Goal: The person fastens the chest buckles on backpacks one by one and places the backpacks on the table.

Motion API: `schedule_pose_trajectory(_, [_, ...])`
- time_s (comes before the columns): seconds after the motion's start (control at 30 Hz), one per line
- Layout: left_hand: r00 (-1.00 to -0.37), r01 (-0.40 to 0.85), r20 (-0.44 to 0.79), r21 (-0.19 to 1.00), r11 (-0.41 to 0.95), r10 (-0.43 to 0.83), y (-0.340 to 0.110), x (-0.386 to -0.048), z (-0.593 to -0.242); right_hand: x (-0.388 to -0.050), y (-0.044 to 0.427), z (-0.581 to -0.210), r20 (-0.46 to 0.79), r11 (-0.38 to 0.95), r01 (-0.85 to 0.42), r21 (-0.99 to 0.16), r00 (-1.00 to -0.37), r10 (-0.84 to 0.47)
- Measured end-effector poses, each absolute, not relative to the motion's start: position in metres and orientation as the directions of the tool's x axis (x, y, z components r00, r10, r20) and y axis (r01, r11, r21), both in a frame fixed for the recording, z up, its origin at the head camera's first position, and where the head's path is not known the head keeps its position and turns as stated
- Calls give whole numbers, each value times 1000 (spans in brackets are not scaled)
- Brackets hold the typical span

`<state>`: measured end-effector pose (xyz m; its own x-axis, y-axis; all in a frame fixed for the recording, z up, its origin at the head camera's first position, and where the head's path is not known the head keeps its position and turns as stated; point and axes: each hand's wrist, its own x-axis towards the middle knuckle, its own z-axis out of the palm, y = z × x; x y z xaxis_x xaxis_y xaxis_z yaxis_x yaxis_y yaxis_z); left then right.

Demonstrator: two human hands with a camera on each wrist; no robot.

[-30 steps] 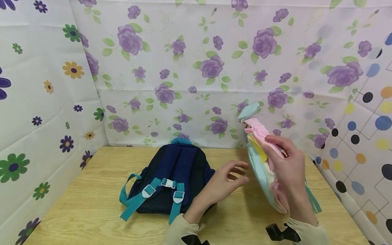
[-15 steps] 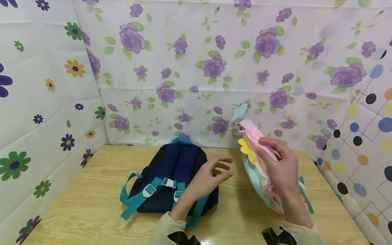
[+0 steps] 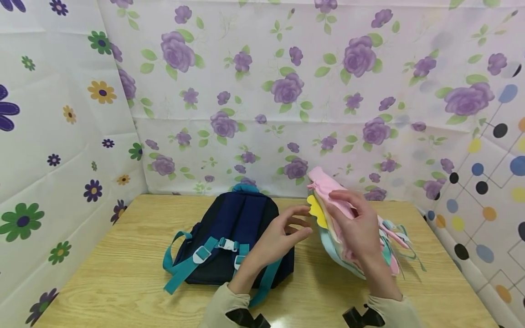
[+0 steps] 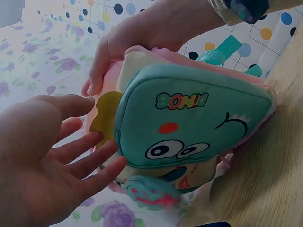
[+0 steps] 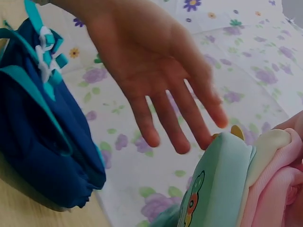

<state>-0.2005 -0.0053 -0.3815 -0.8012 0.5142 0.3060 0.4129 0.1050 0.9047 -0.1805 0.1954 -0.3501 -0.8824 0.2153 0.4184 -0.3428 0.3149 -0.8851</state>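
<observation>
Centrally, in the head view, a wooden tabletop (image 3: pixel 135 273) carries a navy backpack (image 3: pixel 234 218), lying toward 6 o'clock with its teal straps (image 3: pixel 184 273) and white buckle (image 3: pixel 228 244) uppermost. The pink-and-mint backpack (image 3: pixel 328 243) stands tilted toward 4 o'clock, at 3 o'clock from the navy one; whether its base meets the tabletop cannot be told. The right hand (image 3: pixel 357 225) pinches its pink fabric between thumb and fingers. The left hand (image 3: pixel 283 237) holds nothing: its relaxed fingers point toward 2 o'clock, near the yellow scalloped trim (image 3: pixel 317 212). Behind, at 12 o'clock, hangs a purple-rose curtain (image 3: pixel 246 91).

In the left wrist view, the mint front pocket (image 4: pixel 142 116) occupies the centre, bearing a printed cartoon face (image 4: pixel 177 150) and upside-down lettering (image 4: pixel 182 101). The right hand reaches over the pack from 12 o'clock. The left hand spreads its fingers from 8 o'clock; contact with the pack cannot be determined. A blurred mint-and-pink piece (image 4: pixel 151 191) shows at 6 o'clock.

In the right wrist view, the left hand extends from 12 o'clock with separated fingers, above the mint pocket at 5 o'clock. The navy backpack appears at 9 o'clock; part of the right hand enters at 3 o'clock.
</observation>
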Motion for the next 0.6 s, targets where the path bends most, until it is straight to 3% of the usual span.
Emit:
schedule_pose_trajectory(0.33, [-813,404,287,904,137,507,-5,-204,-387,-183,178,-366,484,392,-410,-824,-869,107])
schedule_pose_trajectory(0.6, [-844,365,263,920,142,466,-10,-208,-387,-184,172,-371,464,343,-405,-847,-880,106])
